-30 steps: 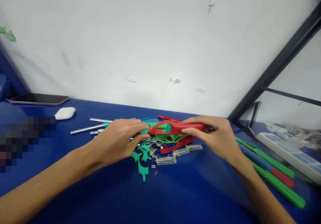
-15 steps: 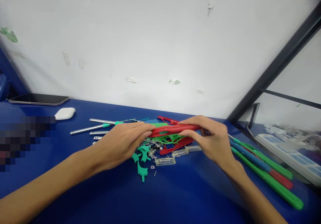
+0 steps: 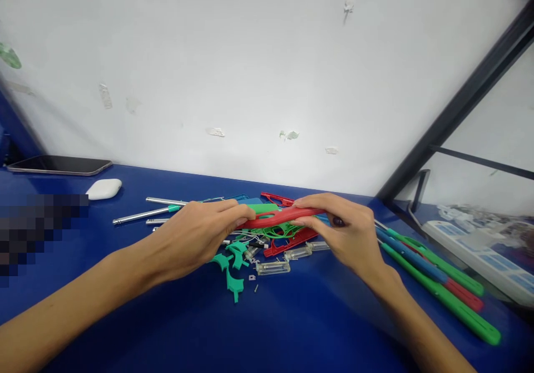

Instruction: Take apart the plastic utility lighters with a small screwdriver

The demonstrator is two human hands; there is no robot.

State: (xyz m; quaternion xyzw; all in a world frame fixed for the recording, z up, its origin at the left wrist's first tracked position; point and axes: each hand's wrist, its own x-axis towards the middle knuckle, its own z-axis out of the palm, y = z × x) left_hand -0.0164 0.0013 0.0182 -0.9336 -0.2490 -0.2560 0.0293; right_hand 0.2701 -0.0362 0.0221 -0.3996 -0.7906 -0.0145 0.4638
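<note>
A long red plastic piece (image 3: 279, 217) is held level between both hands, above a pile of parts on the blue table (image 3: 292, 328). My left hand (image 3: 204, 228) pinches its left end between thumb and fingers. At the right end, my right hand (image 3: 346, 228) grips it the same way, and a small dark round tip shows by the palm. Beneath lie green frames (image 3: 277, 231), red frames (image 3: 292, 243), clear plastic housings (image 3: 273, 268) and teal curved pieces (image 3: 235, 283). A tiny screw (image 3: 256, 288) rests in front of them.
Metal rods (image 3: 142, 215) lie left of the pile. Further left are a white case (image 3: 104, 189) and a phone (image 3: 60, 165). On the right are green, blue and red handles (image 3: 442, 295), a white power strip (image 3: 479, 259) and a dark metal bar (image 3: 454, 106).
The red piece has tilted and turned slightly in my hands, its left end a little lower. The whole view has shifted slightly, with the table items appearing a bit further left.
</note>
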